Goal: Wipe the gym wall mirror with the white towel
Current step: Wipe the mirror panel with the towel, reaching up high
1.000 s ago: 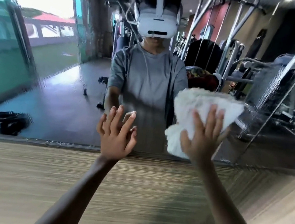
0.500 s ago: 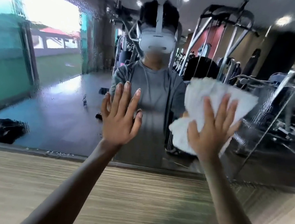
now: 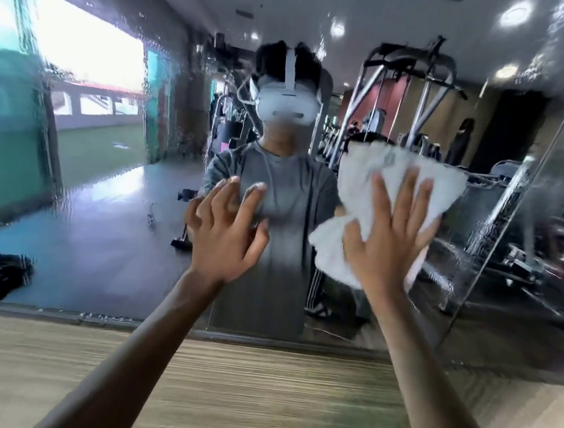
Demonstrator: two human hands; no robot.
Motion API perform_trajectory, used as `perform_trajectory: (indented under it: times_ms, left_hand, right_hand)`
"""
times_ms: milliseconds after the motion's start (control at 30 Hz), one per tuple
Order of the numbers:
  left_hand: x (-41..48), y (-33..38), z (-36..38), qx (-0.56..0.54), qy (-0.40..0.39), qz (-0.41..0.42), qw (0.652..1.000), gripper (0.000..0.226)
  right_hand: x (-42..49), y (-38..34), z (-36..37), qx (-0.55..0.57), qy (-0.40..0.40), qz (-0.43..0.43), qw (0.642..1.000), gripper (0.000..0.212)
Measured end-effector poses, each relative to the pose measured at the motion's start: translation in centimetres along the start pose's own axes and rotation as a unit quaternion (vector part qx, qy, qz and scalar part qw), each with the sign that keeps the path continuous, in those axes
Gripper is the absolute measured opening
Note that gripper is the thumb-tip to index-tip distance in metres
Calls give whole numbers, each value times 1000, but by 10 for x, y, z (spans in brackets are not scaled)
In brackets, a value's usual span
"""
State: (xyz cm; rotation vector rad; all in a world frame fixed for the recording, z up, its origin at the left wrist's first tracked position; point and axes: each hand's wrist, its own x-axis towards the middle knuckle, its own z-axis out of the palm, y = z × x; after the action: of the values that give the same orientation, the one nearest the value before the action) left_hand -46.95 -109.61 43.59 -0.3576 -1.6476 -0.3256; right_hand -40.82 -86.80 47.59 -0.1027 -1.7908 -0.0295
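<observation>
head view, facing mirror, close, wide-angle

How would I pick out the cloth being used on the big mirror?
Start at the large, wet-streaked wall mirror that fills the view ahead. Just right of its middle, the right hand presses flat on a crumpled white terry towel. It is the only white fabric against the glass; the left hand beside it is bare.
</observation>
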Motion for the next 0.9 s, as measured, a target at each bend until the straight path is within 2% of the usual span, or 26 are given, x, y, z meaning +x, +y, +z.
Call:
perform_trajectory:
  times_ms: [67,200,267,367,500,533,567,633,733,800,900]
  left_hand:
    - [31,4,-5,-19,2,-5,1000,48]
    - [72,-1,-4,-3,20,4,1000,53]
    - [73,-7,-2,21,11,27,999,55]
    - [70,-9,0,32,13,39,999,56]
    - [70,-5,2,33,15,32,999,56]
    - [69,-5,1,30,17,33,999,55]
    - [69,-6,0,27,19,34,999,55]
    - [69,-6,-1,22,19,36,999,55]
    - [71,-7,-4,16,16,38,999,55]
    - [72,-9,-6,13,21,37,999,54]
    - [87,-11,-11,21,-1,10,1000,54]
  right_hand:
    - [40,-29,-5,21,12,33,999,74]
    - [26,-56,0,3,-7,-103,995,78]
    - [-9,-40,5,-4,-20,-127,992,80]
    - [-27,-6,4,1,-20,-75,997,78]
    - [45,-14,-2,48,39,90,994,72]
    - [61,-28,-3,55,45,103,992,72]
    - [69,-44,-3,53,44,84,994,73]
    - [59,-68,-1,30,21,-12,999,77]
    - [16,-54,2,-11,-20,-135,991,82]
    - [2,-22,0,-31,-34,-141,989,81]
    - [43,8,-11,-10,-32,-36,999,76]
